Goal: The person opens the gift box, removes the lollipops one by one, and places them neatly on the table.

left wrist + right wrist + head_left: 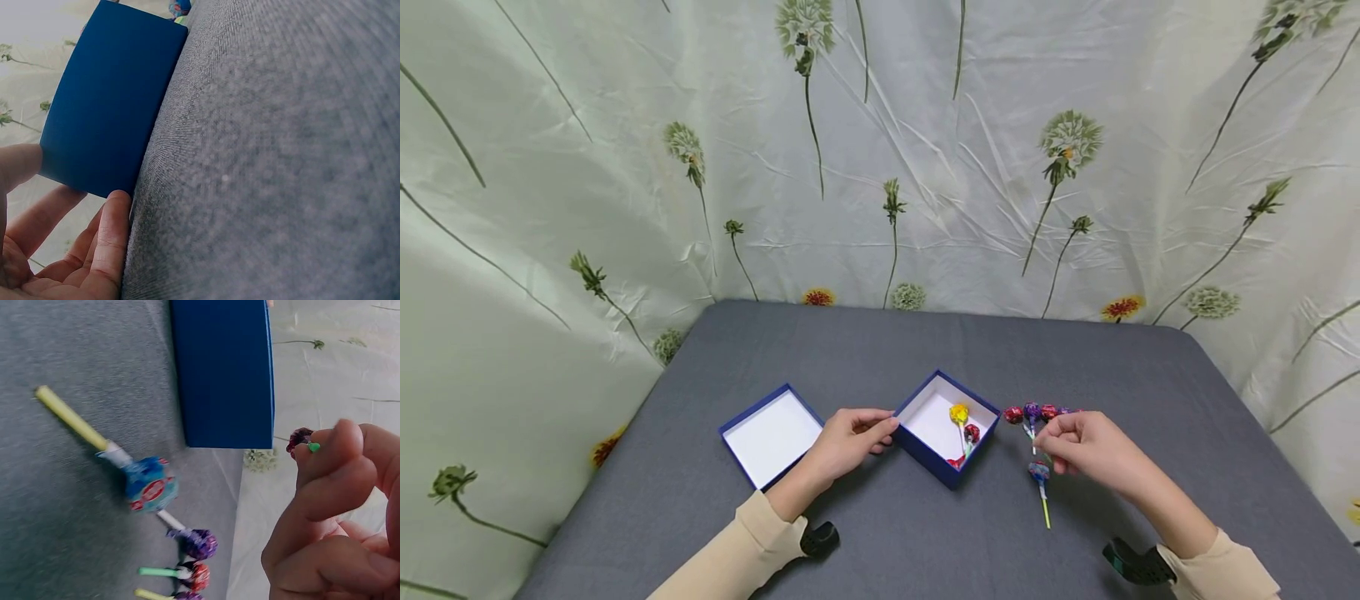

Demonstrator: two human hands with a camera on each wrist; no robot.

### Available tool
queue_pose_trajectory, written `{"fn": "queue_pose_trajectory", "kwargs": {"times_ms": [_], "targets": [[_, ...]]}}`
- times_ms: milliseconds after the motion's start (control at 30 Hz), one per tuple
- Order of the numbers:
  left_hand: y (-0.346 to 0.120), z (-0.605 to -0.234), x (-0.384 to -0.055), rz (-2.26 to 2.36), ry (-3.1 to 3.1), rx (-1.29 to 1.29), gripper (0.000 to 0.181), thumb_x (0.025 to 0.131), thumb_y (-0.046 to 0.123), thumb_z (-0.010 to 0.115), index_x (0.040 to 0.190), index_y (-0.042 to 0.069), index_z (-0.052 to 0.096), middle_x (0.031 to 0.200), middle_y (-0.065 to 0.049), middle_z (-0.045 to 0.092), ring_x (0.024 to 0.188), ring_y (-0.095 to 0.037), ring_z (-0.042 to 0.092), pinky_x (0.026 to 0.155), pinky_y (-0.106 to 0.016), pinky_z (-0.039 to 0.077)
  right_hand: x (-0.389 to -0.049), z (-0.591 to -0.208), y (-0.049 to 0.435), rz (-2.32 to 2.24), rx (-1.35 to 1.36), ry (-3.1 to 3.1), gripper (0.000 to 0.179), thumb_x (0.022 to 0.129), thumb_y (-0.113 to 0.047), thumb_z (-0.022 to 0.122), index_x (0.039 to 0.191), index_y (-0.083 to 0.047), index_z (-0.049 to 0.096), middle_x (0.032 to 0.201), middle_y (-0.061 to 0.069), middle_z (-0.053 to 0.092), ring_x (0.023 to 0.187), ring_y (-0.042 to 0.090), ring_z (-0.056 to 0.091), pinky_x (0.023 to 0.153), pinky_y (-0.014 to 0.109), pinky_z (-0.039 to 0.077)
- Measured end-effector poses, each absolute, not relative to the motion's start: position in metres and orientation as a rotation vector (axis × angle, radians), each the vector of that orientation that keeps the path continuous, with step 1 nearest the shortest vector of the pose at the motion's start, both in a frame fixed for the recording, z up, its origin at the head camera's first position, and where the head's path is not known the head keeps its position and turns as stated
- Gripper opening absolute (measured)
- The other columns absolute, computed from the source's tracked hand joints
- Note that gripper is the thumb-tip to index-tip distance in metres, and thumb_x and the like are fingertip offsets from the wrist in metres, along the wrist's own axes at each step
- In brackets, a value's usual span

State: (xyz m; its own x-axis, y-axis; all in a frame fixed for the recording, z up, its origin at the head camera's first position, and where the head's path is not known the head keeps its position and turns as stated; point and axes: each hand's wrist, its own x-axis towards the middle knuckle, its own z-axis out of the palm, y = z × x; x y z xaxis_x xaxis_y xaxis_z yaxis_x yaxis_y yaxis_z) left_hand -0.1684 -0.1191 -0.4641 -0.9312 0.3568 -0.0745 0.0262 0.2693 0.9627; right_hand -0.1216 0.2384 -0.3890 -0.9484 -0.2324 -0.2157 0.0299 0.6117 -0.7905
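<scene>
An uncovered blue box point(925, 451) with a white inside stands mid-table, holding a yellow lollipop point(958, 413), a dark red lollipop point(972, 432) and a red wrapper at its near corner. My left hand point(848, 443) grips the box's left corner, thumb on one side and fingers on the other. To the right of the box, my right hand point(1092, 450) pinches the stick of a red-wrapped lollipop point(1013, 414), whose green stick end shows between the fingertips in the right wrist view. Below that hand lies a blue lollipop point(150, 484) with a yellow stick.
A white-lined blue lid point(771, 437) lies inside up at the left, partly behind my left forearm. Beyond my right hand, a purple lollipop point(1032, 411), a red lollipop point(1048, 412) and another purple one lie in a row. A flower-printed curtain point(865, 167) hangs behind the grey table point(850, 342).
</scene>
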Motion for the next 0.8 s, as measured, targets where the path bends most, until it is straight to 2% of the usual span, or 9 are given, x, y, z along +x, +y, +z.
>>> {"fn": "queue_pose_trajectory", "kwargs": {"times_ms": [133, 467, 800], "targets": [[-0.119, -0.464, -0.169, 1.711, 2.263, 0.354, 0.040, 0.096, 0.038, 0.068, 0.124, 0.008, 0.071, 0.110, -0.008, 0.075, 0.092, -0.017, 0.073, 0.077, -0.029, 0.061, -0.113, -0.392, 0.247, -1.282, -0.198, 2.511, 0.026, 0.096, -0.023, 0.066, 0.091, 0.003, 0.064, 0.062, 0.000, 0.061, 0.054, 0.006, 0.051, 0.052, 0.026, 0.043], [-0.119, -0.463, -0.167, 1.710, 2.258, 0.343, 0.041, 0.096, 0.039, 0.067, 0.124, 0.009, 0.071, 0.111, -0.008, 0.075, 0.093, -0.017, 0.072, 0.079, -0.030, 0.060, -0.098, -0.403, 0.262, -1.304, -0.116, 2.429, 0.027, 0.098, -0.023, 0.062, 0.099, 0.004, 0.063, 0.068, 0.001, 0.064, 0.053, 0.004, 0.050, 0.044, 0.023, 0.037], [-0.119, -0.464, -0.168, 1.705, 2.266, 0.348, 0.040, 0.096, 0.039, 0.067, 0.123, 0.010, 0.072, 0.112, -0.008, 0.075, 0.093, -0.018, 0.073, 0.079, -0.030, 0.061, -0.088, -0.419, 0.274, -1.353, -0.060, 2.331, 0.028, 0.099, -0.022, 0.060, 0.099, 0.007, 0.060, 0.068, 0.001, 0.065, 0.050, 0.003, 0.046, 0.041, 0.019, 0.035]]}}
